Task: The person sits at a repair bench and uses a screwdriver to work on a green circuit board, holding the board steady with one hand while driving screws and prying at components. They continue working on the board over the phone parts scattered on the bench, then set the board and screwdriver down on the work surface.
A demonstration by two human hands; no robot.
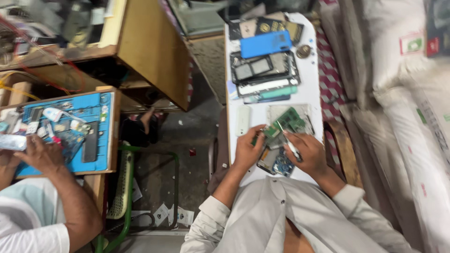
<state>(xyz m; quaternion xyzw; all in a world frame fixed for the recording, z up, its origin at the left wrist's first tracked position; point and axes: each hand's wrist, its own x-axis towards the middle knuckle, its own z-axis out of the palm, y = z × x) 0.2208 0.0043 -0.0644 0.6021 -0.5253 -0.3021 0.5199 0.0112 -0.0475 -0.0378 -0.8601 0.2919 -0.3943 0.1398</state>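
Both hands work low on the white board (311, 79): left hand (247, 150) pinches a green circuit board (286, 122) by its edge, steadying it, while right hand (307, 152) closes its fingers round a slim white tool (291, 147) angled onto it. No containers show; opened phones (265, 70) lie loose above.

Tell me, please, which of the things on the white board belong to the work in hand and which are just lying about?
In hand:
left hand holding the green circuit board
right hand holding a thin white tool
opened phone beneath the hands

Lying about:
blue phone cover
black phone frame
small white device
round metal piece
dark cards
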